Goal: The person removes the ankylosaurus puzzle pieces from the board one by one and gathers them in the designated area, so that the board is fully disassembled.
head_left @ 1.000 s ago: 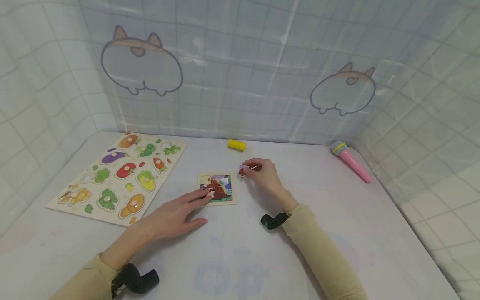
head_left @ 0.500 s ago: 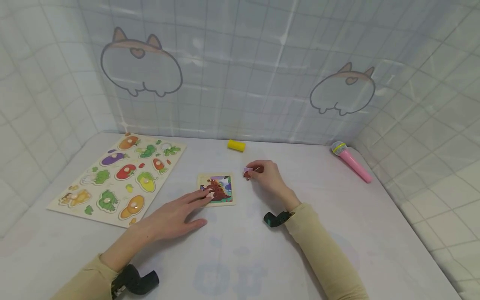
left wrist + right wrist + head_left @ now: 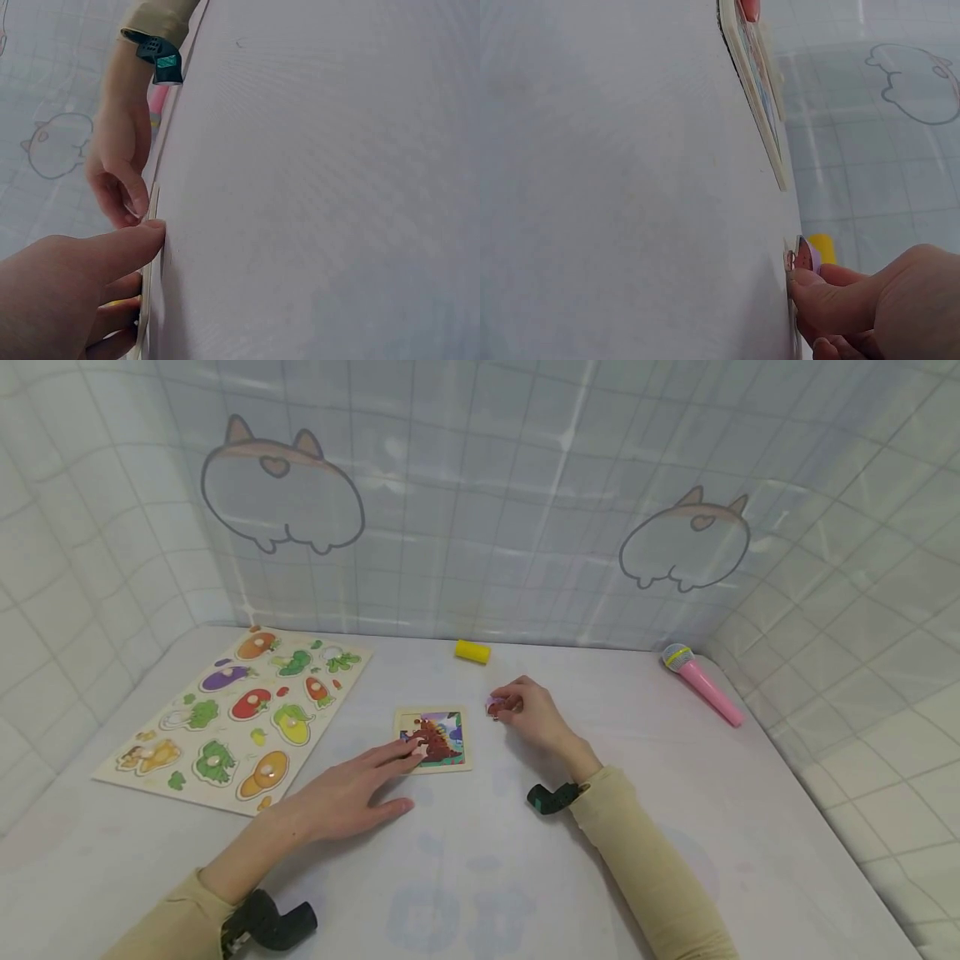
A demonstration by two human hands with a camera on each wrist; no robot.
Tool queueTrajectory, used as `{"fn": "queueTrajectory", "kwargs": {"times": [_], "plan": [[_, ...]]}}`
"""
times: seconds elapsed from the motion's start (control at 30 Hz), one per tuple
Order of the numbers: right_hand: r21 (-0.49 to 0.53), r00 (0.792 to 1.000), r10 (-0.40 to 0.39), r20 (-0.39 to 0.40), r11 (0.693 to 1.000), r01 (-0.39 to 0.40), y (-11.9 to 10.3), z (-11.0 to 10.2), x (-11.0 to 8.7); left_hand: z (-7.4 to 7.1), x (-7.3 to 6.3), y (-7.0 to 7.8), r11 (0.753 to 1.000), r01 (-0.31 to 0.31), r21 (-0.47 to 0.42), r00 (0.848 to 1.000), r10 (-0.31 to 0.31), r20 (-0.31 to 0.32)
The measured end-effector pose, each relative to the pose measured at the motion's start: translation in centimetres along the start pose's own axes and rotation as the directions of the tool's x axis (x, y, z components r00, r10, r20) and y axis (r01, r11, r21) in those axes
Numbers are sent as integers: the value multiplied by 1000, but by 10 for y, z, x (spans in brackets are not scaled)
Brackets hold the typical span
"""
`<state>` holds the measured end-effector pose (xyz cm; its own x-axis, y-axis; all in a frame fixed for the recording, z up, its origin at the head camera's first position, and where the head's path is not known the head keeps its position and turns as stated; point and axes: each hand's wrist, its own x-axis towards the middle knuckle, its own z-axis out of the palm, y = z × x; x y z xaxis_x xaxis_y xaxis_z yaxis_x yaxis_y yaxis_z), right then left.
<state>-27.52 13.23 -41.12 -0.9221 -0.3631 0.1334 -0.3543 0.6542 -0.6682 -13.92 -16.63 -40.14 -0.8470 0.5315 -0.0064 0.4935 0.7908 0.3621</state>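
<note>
My left hand (image 3: 341,797) lies with extended fingers, the fingertips resting on a small wooden jigsaw puzzle (image 3: 450,727). The puzzle shows a reddish-brown animal in a pale frame; a light gap shows at its upper left, and my fingertips hide part of its left side. In the left wrist view the edge of the puzzle (image 3: 146,289) runs beside my fingers. Right of the puzzle, my right hand (image 3: 538,718) pinches a purple and brown jigsaw piece (image 3: 492,707) between thumb and fingers. The right wrist view shows this jigsaw piece (image 3: 805,257) tilted, close over the tabletop.
A large board of vegetable pictures with knobs (image 3: 236,718) lies at the left. Behind the small puzzle is a yellow cylinder (image 3: 472,652). A pink toy microphone (image 3: 708,691) lies at the back right. Tile-patterned sheeting (image 3: 480,510) encloses the table's back and sides.
My right hand has moved slightly right, away from the puzzle, with the jigsaw piece, and its fingers have shifted on it. The left hand stays put on the puzzle.
</note>
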Motion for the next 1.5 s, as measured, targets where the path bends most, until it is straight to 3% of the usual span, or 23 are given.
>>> {"fn": "queueTrajectory", "kwargs": {"times": [0.6,1.2,1.5], "plan": [[-17,999,38,33,999,-38,-1,1,-1,1,0,-2,1000,-7,13,1000,7,-7],[-31,999,43,14,999,-42,-4,2,0,-1,0,-3,1000,-14,-3,1000,14,-4],[-36,1000,2,-30,999,-3,-4,2,0,-3,-1,-3,1000,-9,-15,1000,9,14]]}}
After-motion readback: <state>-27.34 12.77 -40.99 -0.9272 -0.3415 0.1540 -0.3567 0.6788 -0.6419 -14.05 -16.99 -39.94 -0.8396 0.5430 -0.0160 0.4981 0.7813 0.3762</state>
